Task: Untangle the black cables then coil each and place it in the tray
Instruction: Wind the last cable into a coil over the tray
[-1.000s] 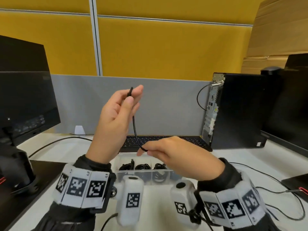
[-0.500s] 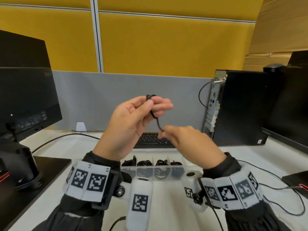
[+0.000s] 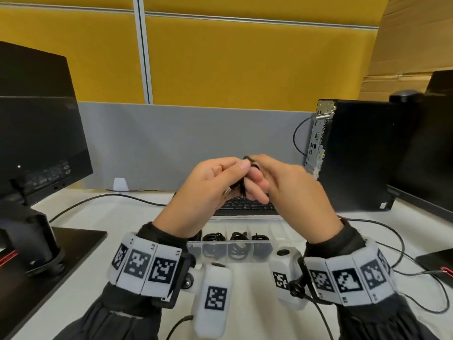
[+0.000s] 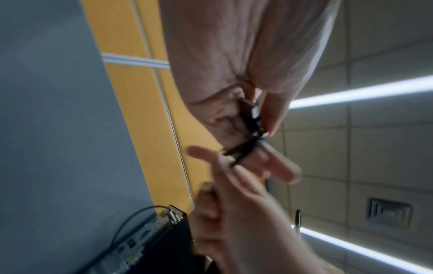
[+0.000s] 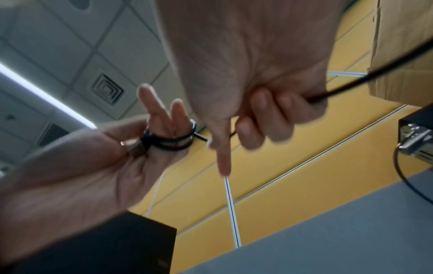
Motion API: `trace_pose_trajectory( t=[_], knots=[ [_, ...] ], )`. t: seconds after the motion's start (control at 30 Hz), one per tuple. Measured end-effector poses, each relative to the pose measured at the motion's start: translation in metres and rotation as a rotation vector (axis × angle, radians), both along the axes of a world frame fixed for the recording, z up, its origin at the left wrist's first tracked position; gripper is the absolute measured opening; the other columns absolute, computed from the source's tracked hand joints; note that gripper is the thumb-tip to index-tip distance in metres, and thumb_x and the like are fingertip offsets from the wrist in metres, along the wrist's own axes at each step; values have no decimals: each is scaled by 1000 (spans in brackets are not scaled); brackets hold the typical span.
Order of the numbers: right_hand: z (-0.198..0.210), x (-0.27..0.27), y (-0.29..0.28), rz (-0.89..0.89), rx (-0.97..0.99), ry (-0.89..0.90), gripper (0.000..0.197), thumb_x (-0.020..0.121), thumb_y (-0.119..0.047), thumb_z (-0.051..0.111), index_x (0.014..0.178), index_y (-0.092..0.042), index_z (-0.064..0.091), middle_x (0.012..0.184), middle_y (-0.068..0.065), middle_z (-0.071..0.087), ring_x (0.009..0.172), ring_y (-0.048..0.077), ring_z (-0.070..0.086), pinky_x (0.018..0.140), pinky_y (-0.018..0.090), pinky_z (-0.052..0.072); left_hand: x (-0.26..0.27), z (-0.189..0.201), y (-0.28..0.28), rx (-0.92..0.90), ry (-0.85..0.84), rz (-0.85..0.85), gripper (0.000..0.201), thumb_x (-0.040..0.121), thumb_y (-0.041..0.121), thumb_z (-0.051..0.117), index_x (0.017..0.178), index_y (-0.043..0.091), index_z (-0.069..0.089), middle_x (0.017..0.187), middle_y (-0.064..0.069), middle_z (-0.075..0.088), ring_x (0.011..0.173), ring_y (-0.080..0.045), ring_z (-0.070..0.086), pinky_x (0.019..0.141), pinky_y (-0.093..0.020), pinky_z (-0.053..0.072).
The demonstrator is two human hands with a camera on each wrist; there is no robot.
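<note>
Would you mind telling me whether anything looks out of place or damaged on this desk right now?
Nothing stands out. The left hand has the black cable wound neatly round two fingers, the right hand holds its free end, and the clear tray below holds tidy coils in separate compartments.

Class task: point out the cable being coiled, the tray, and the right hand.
cable point(image 5: 172, 143): right wrist view, loops around the left fingers.
tray point(image 3: 279, 223): head view, far rim.
right hand point(image 3: 297, 190): head view, back of hand.

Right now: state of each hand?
Left hand: holds the cable, coiled round two fingers, thumb pinning its plug.
Right hand: pinches the cable's free end.
</note>
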State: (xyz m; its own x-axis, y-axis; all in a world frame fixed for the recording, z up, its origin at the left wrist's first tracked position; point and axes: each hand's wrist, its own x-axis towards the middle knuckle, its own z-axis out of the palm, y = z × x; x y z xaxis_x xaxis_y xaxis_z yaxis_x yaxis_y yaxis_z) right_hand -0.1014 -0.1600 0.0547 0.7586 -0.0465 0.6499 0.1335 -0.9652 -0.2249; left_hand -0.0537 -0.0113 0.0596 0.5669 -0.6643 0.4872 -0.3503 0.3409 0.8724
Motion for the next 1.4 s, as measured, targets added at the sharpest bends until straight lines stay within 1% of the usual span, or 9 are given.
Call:
trace_pose_trajectory(
  t=[0.17, 0.27, 0.43, 0.6, 0.9, 1.07, 1.17, 1.3, 1.4],
  knots=[
    [-5, 3, 11, 251, 38, 509, 33, 101, -39, 28, 122, -35, 54, 114, -8, 63, 105, 16, 58, 91, 33, 44, 6, -6, -8, -252, 23, 138, 26, 98, 11, 37, 95, -1, 60, 87, -8, 74, 90, -18, 69, 77, -22, 52],
    [2, -6, 16, 396, 11, 727, 38, 101, -39, 29, 119, -26, 59, 89, -23, 53, 85, -4, 50, 80, 22, 38, 15, -6, -6, -301, -33, 314, 29, 101, 11, 32, 97, 4, 60, 93, -4, 73, 96, -17, 69, 82, -23, 52],
    [14, -15, 5, 309, -23, 268, 33, 97, -41, 39, 80, -25, 62, 65, -4, 56, 57, 6, 48, 60, 27, 38, 24, -12, 5, 136, -406, 638, 35, 101, 22, 35, 89, 7, 64, 75, 10, 70, 79, 3, 65, 78, -17, 47],
    [10, -2, -5, 256, 122, -295, 22, 90, -46, 49, 83, -30, 61, 71, -11, 57, 67, 4, 51, 61, 31, 43, 1, 1, 10, 223, -111, 78, 37, 90, 32, 46, 77, 1, 63, 60, -9, 67, 63, -15, 62, 69, -20, 51],
    [-1, -6, 15, 378, -73, 620, 31, 102, -37, 32, 106, -28, 61, 79, -16, 55, 78, 3, 55, 77, 25, 43, 16, 2, 6, -374, 43, 318, 25, 100, 12, 38, 95, 3, 61, 86, -5, 74, 91, -15, 69, 79, -20, 51],
    [20, -29, 16, 391, -6, 313, 23, 94, -40, 47, 80, -30, 64, 53, -23, 53, 54, 0, 49, 53, 14, 34, 19, -11, 2, 48, -443, 641, 39, 95, 40, 37, 86, 14, 65, 76, 11, 71, 80, 1, 65, 78, -19, 47],
    [21, -21, 0, 308, 176, -128, 11, 83, -36, 65, 73, -34, 66, 56, -23, 57, 58, 0, 54, 54, 13, 36, 11, -7, 4, 246, -363, 367, 55, 91, 55, 39, 82, 9, 68, 69, 2, 72, 76, -9, 66, 78, -22, 49],
    [16, -10, -7, 336, 341, -269, 14, 91, -31, 58, 92, -29, 71, 84, -17, 70, 76, 4, 62, 70, 16, 46, -5, 5, 9, 40, -159, 66, 22, 89, 18, 55, 84, -2, 65, 65, -2, 68, 65, -9, 63, 71, -18, 49],
    [11, -9, -5, 303, 223, 70, 28, 95, -50, 36, 111, -46, 58, 97, -18, 68, 85, 3, 61, 82, 26, 48, -11, 10, 6, -288, 40, -20, 14, 86, 9, 51, 85, 4, 64, 66, -1, 69, 68, -10, 65, 72, -19, 53]
  ],
)
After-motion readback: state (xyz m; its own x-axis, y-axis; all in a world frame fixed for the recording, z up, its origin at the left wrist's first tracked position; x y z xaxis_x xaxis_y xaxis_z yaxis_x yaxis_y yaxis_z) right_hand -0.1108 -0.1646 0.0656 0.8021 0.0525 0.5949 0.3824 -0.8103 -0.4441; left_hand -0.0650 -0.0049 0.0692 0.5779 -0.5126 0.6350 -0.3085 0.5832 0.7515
